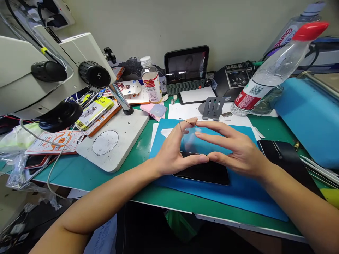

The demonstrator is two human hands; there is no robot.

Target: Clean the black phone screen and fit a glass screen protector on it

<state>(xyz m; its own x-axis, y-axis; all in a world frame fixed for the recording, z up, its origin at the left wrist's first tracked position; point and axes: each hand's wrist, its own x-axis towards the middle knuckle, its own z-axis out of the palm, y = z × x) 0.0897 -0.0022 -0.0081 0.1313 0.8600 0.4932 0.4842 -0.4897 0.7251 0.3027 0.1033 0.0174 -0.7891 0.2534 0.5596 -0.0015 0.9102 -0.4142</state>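
A black phone (205, 173) lies flat on a blue mat (238, 192) at the front of the bench. Just above the phone's far end I hold a clear, thin screen protector (189, 137) by its edges between both hands. My left hand (174, 151) pinches its left edge with thumb below and fingers above. My right hand (233, 148) grips the right edge, with its fingers stretched toward the left hand. The sheet is tilted, its near edge close to the phone.
A microscope (53, 74) on a white base (113, 141) stands at the left, beside stacked packages (95, 113). Behind are a small bottle (151, 80), a small screen (186, 67), a grey stand (213, 107) and a large lying bottle (275, 70). Another dark phone (286, 157) lies right.
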